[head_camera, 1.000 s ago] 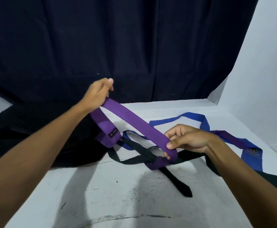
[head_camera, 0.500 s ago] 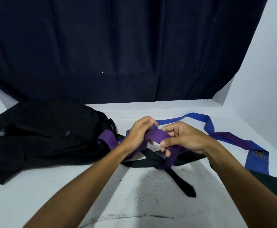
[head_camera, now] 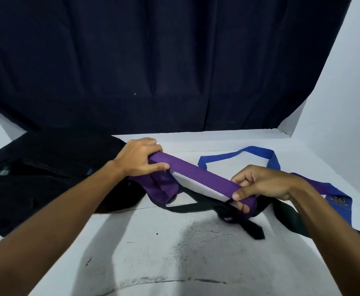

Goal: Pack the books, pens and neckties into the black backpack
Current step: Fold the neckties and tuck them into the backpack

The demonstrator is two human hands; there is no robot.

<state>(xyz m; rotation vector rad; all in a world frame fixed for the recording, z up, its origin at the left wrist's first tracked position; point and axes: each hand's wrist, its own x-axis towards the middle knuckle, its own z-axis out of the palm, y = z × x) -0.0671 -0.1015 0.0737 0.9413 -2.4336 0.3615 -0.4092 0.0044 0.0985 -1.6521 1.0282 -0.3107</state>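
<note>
A purple necktie (head_camera: 198, 175) stretches taut between both hands above the white table. My left hand (head_camera: 140, 158) grips its folded left end, where a loop of purple cloth hangs down. My right hand (head_camera: 262, 184) pinches the other end between thumb and fingers. Under them lies a black necktie (head_camera: 198, 207), its tip pointing toward me. A blue necktie (head_camera: 258, 151) curves behind and runs under my right wrist to the right. The black backpack (head_camera: 46, 174) lies flat at the left, just beyond my left forearm.
A dark curtain (head_camera: 153, 60) hangs behind the white table (head_camera: 153, 253). A white wall (head_camera: 345, 103) closes the right side. The table's near surface bears dark scuff marks.
The hands, close together half a second ago, have drawn apart. My left hand moved left toward the backpack, pulling the purple necktie straight between the two hands.
</note>
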